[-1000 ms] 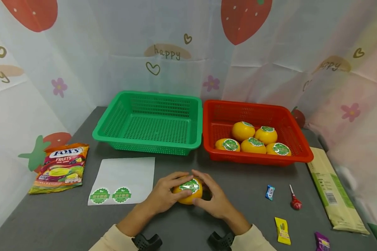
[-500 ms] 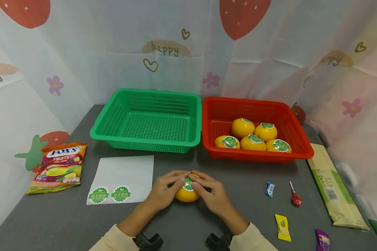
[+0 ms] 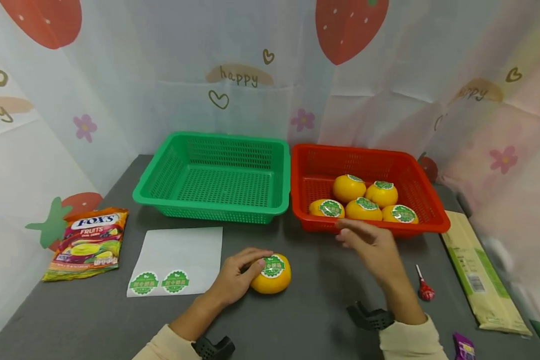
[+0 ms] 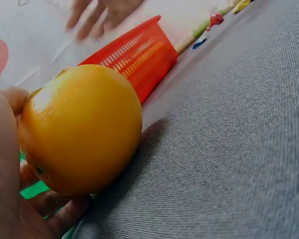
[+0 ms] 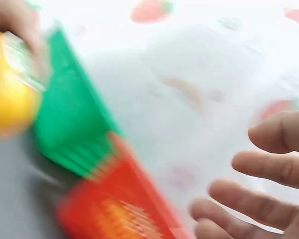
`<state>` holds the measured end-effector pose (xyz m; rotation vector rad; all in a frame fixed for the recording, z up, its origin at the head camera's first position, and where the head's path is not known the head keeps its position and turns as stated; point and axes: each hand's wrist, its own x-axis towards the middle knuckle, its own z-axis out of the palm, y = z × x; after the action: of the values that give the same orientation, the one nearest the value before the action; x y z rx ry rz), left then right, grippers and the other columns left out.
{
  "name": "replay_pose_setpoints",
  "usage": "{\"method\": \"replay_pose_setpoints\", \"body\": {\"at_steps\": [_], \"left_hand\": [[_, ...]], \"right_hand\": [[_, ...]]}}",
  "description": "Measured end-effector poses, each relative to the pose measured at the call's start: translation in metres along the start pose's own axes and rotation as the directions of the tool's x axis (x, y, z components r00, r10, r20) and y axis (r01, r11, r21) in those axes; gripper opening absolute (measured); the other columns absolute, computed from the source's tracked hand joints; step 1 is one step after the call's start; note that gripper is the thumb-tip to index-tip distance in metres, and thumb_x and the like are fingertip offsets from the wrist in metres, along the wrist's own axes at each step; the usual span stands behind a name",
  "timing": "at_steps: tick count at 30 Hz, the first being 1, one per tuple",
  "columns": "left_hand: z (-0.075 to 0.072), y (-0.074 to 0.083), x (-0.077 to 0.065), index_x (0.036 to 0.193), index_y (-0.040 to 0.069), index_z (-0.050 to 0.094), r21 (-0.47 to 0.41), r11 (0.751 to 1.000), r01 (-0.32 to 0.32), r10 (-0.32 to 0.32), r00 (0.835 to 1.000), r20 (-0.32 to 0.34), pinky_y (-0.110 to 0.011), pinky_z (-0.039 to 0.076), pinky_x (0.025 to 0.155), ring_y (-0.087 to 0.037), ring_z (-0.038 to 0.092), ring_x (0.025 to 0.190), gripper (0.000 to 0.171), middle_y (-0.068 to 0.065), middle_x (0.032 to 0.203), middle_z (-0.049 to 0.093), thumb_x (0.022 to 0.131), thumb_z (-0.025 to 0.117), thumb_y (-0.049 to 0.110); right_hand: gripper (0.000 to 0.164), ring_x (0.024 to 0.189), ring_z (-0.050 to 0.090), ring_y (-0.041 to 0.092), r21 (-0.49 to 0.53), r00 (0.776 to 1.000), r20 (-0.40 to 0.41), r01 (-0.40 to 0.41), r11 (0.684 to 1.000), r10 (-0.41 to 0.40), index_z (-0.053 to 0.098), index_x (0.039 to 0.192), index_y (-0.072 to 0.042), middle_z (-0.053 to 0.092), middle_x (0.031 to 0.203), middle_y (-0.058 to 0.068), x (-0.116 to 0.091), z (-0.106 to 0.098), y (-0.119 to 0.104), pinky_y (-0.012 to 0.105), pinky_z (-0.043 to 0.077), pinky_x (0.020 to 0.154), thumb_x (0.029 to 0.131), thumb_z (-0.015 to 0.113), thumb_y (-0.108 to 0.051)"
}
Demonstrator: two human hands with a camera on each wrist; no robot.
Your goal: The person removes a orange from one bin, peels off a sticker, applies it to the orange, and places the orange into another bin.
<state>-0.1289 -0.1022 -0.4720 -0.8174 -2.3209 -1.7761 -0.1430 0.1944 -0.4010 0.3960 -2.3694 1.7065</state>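
An orange (image 3: 271,283) with a round green-and-white sticker on top sits on the grey tabletop in the head view. My left hand (image 3: 235,276) holds it from the left side; the left wrist view shows the fingers curled behind the orange (image 4: 84,130) and the thumb near its top. My right hand (image 3: 372,252) is in the air over the table, just in front of the red basket (image 3: 315,223), with nothing in it. In the right wrist view its fingers (image 5: 274,169) are spread and loosely bent. Several stickered oranges (image 3: 363,208) lie in the red basket.
A green basket (image 3: 216,212) stands left of the red one. A white sheet (image 3: 180,252) with two green stickers (image 3: 175,282) lies at left, beside a candy bag (image 3: 90,245). A lollipop (image 3: 425,290), a purple candy (image 3: 464,347) and a beige-green pack (image 3: 481,280) lie at right.
Both hands were on the orange, fingers over its sticker. My right hand has let go and moved right and up, toward the red basket. My left hand has stayed on the orange.
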Motion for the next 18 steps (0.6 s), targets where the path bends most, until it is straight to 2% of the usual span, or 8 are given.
{"method": "replay_pose_setpoints", "body": {"at_steps": [1,3,5,8,11,14,18], "left_hand": [[0.002,-0.005,-0.001,0.120,0.001,0.066,0.009,1.000,0.013,-0.013,1.000,0.002,-0.033,0.049,0.084,-0.026,0.059,0.104,0.027,-0.010,0.116,0.063,0.093,0.062,0.004],[0.005,-0.014,-0.001,0.122,0.010,0.066,0.043,0.998,0.042,-0.043,0.999,0.015,-0.033,0.049,0.083,-0.020,0.058,0.103,0.033,-0.002,0.117,0.063,0.089,0.070,0.014],[0.007,-0.023,-0.002,0.123,0.018,0.064,0.095,0.993,0.066,-0.069,0.997,0.034,-0.033,0.049,0.084,-0.014,0.057,0.102,0.043,0.006,0.119,0.060,0.083,0.078,0.025],[0.005,-0.019,-0.001,0.124,0.024,0.060,0.182,0.980,0.079,-0.094,0.992,0.079,-0.034,0.047,0.087,-0.011,0.056,0.101,0.057,0.011,0.119,0.058,0.075,0.082,0.040],[0.001,-0.015,0.001,0.124,0.026,0.056,0.251,0.965,0.080,-0.114,0.986,0.124,-0.034,0.048,0.084,-0.009,0.056,0.096,0.064,0.014,0.116,0.057,0.071,0.083,0.050],[-0.003,-0.012,0.005,0.121,0.027,0.056,0.283,0.953,0.107,-0.155,0.975,0.156,-0.032,0.049,0.078,-0.007,0.057,0.089,0.065,0.015,0.108,0.059,0.068,0.083,0.053],[-0.005,-0.003,0.016,0.125,0.022,0.059,0.305,0.942,0.141,-0.204,0.961,0.187,-0.031,0.049,0.075,-0.008,0.057,0.088,0.068,0.013,0.110,0.060,0.068,0.081,0.052]], "right_hand": [[0.027,0.089,0.064,0.018,-0.049,0.996,-0.079,0.025,0.998,-0.029,0.068,0.117,0.002,0.067,0.108,0.012,0.000,-0.014,-0.004,0.025,0.052,0.075,0.094,0.064,-0.010],[0.025,0.093,0.060,0.013,-0.155,0.970,-0.230,0.043,0.987,-0.078,0.069,0.115,0.001,0.066,0.109,0.008,0.000,-0.042,-0.005,0.019,0.048,0.076,0.093,0.066,-0.009],[0.026,0.100,0.053,0.011,-0.262,0.932,-0.352,-0.004,0.965,-0.092,0.070,0.115,-0.002,0.063,0.116,0.002,0.001,-0.064,0.000,0.017,0.043,0.077,0.092,0.067,-0.013],[0.029,0.112,0.048,0.017,-0.332,0.886,-0.457,-0.090,0.939,-0.077,0.070,0.115,-0.001,0.056,0.128,0.004,0.004,-0.090,0.018,0.025,0.039,0.083,0.090,0.068,-0.016],[0.034,0.125,0.041,0.025,-0.331,0.873,-0.487,-0.175,0.927,-0.009,0.068,0.117,0.000,0.048,0.139,0.007,0.006,-0.108,0.037,0.042,0.036,0.097,0.089,0.068,-0.019],[0.039,0.133,0.034,0.032,-0.321,0.881,-0.471,-0.222,0.921,0.048,0.065,0.121,0.002,0.042,0.145,0.009,0.006,-0.121,0.055,0.059,0.027,0.103,0.090,0.066,-0.021],[0.046,0.137,0.027,0.036,-0.333,0.900,-0.416,-0.283,0.899,0.129,0.060,0.125,0.007,0.034,0.151,0.012,0.003,-0.131,0.070,0.060,0.024,0.105,0.093,0.064,-0.026]]}}
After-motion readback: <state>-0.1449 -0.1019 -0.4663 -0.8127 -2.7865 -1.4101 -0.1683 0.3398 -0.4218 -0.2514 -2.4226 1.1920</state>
